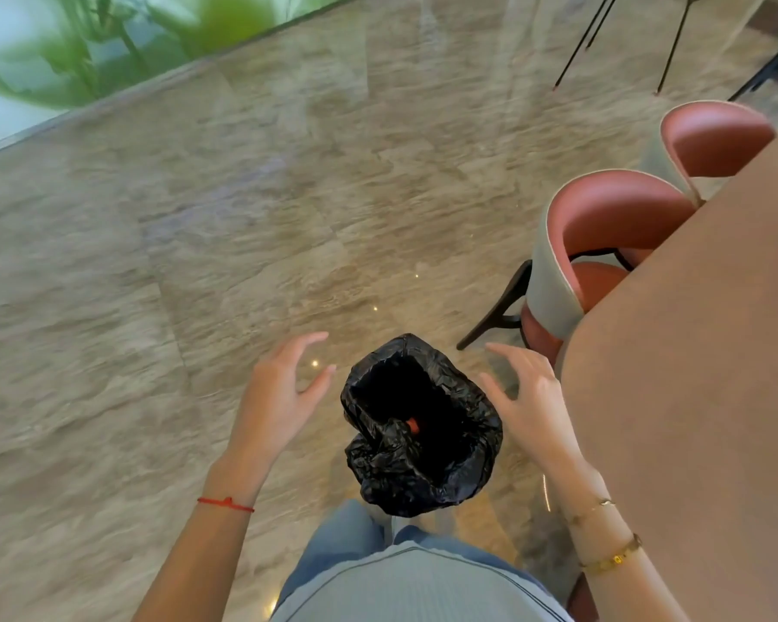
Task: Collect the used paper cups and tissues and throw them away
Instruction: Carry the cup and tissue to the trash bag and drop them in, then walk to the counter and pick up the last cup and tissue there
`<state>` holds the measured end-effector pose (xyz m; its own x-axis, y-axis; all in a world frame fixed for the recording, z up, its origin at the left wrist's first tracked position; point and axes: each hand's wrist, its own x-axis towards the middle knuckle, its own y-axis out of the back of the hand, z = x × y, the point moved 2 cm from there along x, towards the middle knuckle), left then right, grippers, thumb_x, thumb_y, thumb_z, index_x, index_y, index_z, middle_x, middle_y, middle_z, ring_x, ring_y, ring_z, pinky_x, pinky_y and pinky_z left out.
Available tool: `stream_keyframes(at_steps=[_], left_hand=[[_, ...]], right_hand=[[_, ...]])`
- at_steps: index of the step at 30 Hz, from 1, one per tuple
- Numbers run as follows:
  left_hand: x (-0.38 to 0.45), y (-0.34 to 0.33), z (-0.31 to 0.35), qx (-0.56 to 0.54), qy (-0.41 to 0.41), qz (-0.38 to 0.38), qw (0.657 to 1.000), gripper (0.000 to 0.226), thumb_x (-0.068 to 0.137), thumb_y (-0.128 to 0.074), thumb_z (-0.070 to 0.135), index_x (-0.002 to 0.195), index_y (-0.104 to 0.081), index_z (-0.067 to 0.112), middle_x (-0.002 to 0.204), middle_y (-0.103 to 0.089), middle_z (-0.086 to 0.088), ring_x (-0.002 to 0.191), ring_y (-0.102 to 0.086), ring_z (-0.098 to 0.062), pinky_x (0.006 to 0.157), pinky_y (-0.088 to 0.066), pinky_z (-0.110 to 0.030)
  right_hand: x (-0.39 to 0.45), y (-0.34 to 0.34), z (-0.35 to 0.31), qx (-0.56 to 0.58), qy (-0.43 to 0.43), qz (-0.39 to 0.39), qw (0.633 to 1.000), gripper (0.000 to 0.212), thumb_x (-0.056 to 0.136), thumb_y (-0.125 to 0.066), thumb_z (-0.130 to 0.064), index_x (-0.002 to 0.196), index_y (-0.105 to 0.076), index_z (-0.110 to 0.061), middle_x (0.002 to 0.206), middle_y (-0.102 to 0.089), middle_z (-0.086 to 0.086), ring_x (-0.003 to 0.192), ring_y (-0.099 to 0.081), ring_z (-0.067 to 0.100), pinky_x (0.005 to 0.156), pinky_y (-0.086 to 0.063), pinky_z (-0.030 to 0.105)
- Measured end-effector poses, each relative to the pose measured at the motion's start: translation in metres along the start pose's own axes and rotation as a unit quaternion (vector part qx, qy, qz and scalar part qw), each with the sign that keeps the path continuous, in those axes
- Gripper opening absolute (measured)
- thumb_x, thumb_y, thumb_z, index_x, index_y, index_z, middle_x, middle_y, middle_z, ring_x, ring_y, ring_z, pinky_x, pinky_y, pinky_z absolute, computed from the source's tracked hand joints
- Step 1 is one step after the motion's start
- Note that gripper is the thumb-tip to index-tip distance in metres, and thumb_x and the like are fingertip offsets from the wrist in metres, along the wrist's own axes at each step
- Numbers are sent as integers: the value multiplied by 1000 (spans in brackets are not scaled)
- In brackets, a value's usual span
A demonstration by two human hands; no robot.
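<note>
Head view: fingers on both sides are spread wide and hold nothing, left hand and right hand flanking the black-lined trash bin, perhaps to reposition it; something red, possibly a cup, lies inside.

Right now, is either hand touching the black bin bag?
Apart. The head view shows bare floor between the left hand and the bin bag, and between the right hand and it.
</note>
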<state>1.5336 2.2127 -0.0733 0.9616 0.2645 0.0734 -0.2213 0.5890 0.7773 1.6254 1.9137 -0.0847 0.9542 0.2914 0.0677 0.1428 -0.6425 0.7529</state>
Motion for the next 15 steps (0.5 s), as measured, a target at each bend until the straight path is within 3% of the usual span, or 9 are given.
stream_keyframes(at_steps=[2,4,6,9,15], left_hand=[[-5,-2,4,-1,-9,2,1000,47,89,-55,49,133,-50,33,134,-57,10,68,-59,-15,75,-39,-3],[-10,-4,10,-7,-18,-2,1000,47,88,-54,49,132,-51,33,128,-58,12,68,-55,-13,70,-39,-4],[-15,-6,15,-10,-30,-13,999,48,87,-53,50,131,-52,31,125,-56,17,84,-62,-10,80,-44,-13],[-24,-7,21,-3,-68,-33,997,49,87,-53,49,132,-53,29,120,-51,22,110,-52,1,96,-41,-21],[-44,-2,25,4,-163,-97,982,47,87,-53,49,132,-50,34,124,-57,17,107,-49,1,93,-44,-23]], right_hand=[[-12,7,1,-11,-2,12,1000,39,91,-63,-29,129,-55,-24,124,-58,-7,125,-43,11,103,-41,32],[-26,12,2,-21,-13,29,999,38,91,-62,-29,129,-55,-24,124,-58,-7,123,-44,12,102,-40,31],[-44,17,1,-30,-28,51,998,38,91,-61,-29,128,-55,-25,122,-58,-7,120,-44,13,98,-37,28],[-78,19,-6,-37,-59,84,994,38,91,-61,-31,128,-54,-27,119,-59,-8,116,-45,13,95,-37,28],[-172,14,-33,-47,-143,162,975,39,91,-61,-32,128,-54,-24,116,-59,-6,115,-46,16,93,-36,27]])
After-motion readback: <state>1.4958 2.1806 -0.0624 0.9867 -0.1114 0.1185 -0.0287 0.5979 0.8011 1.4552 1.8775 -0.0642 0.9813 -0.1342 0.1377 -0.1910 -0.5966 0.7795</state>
